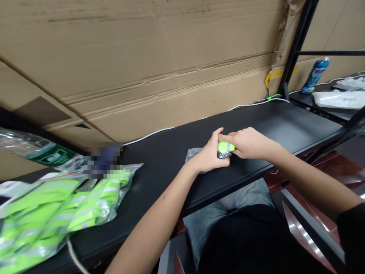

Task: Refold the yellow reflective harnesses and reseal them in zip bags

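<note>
My left hand (209, 152) and my right hand (248, 142) meet around a tight roll of neon-green reflective strap (226, 147), held just above the black worktop (265, 127). My fingers (226, 138) are closed on it from both sides, gripping the smooth, bright band between them. A thin, crumpled clear plastic bag (194, 155) bunches around the roll, shiny where it creases.

Off to my left on the worktop, a larger clear plastic bag (125, 182) holds folded neon-green strapping (94, 201) with silver reflective bands. Beyond it lies a bag with a green label (49, 154). Behind the worktop stands a ridged brown cardboard sheet (142, 68), with a white cable (148, 135) running along its foot. To the right, a black shelf (310, 101) carries a blue-and-white plastic bottle (315, 75) and a white bag (339, 99).
</note>
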Motion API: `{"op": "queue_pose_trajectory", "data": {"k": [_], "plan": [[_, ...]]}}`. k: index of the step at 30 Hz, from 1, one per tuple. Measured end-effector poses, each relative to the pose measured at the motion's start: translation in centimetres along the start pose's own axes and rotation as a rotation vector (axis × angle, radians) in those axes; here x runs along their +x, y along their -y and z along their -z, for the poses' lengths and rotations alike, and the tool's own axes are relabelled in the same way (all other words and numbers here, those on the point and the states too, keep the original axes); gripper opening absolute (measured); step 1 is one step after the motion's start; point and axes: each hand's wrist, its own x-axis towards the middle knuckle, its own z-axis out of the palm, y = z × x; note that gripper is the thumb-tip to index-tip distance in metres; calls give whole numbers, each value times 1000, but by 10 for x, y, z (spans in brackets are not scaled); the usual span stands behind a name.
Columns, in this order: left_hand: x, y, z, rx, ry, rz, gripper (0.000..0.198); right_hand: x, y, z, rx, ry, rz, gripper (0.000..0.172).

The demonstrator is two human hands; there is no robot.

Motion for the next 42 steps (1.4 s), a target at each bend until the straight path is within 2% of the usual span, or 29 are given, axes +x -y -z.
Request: {"op": "queue_pose_trajectory", "data": {"k": [9, 15, 19, 21, 23, 27, 32, 36, 39, 42], "plan": [[4, 2, -3, 175, -20, -60, 114, 1, 13, -49, 85, -139, -22, 35], [5, 2, -3, 140, -1, -12, 111, -5, 2, -70, 240, -232, -4, 40], [5, -4, -4, 251, 42, -26, 83, -11, -10, -70, 370, -266, 56, 46], [5, -6, -5, 296, 53, -36, 76, -19, -17, -69, 457, -261, 109, 50], [5, -6, -6, 305, 57, -23, 79, -27, -21, -68, 520, -224, 112, 55], [4, -4, -8, 265, 52, -4, 93, -41, -20, -66, 529, -141, 25, 54], [4, -4, -7, 234, 34, -112, 103, -39, -12, -59, 535, -123, 23, 49], [6, -5, -6, 249, 36, -184, 104, -31, -10, -58, 547, -149, -40, 47], [6, -5, -4, 335, -27, -211, 100, -26, -11, -63, 534, -173, -48, 38], [5, -11, 1, 529, -201, -120, 94, -23, -12, -67, 521, -191, -55, 35]]}}
